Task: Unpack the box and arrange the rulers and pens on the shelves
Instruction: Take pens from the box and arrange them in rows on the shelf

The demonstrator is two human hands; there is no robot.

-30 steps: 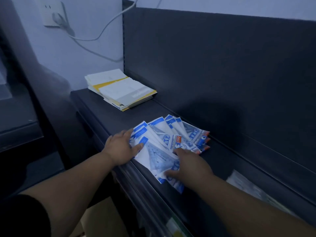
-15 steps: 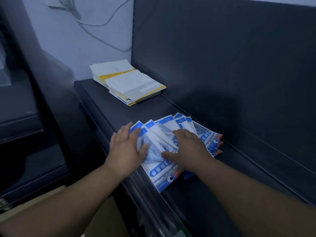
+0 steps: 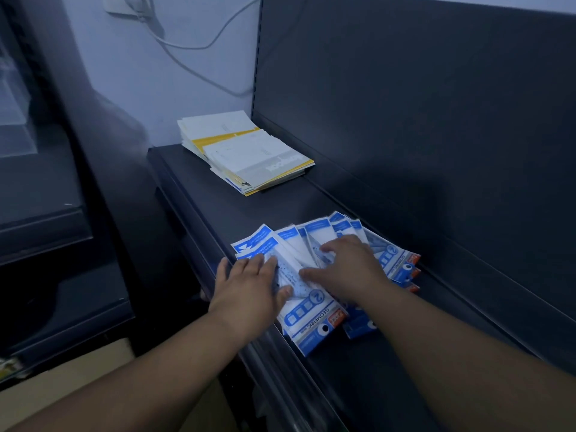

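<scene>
At the far left a dark glass-fronted cabinet (image 3: 40,188) stands dim and hard to read. Next comes the dark metal shelf (image 3: 218,207), with a stack of white and yellow paper booklets (image 3: 246,154) at its back corner. The left hand (image 3: 249,285) lies flat with fingers spread, pressing on the near left edge of a fanned pile of blue-and-white plastic ruler-set packets (image 3: 314,316) that sits at the shelf's front lip; it grips nothing. The right hand (image 3: 346,269) rests palm-down on the middle of the same pile, fingers loosely spread, likewise pressing and not grasping. The packets look light, thin and glossy, so they probably slide over one another easily; squaring them between both palms at the long edges seems the surest hold. The packets under the hands are covered, the box and any pens are out of view, and the print on most packets is too dim to read.
</scene>
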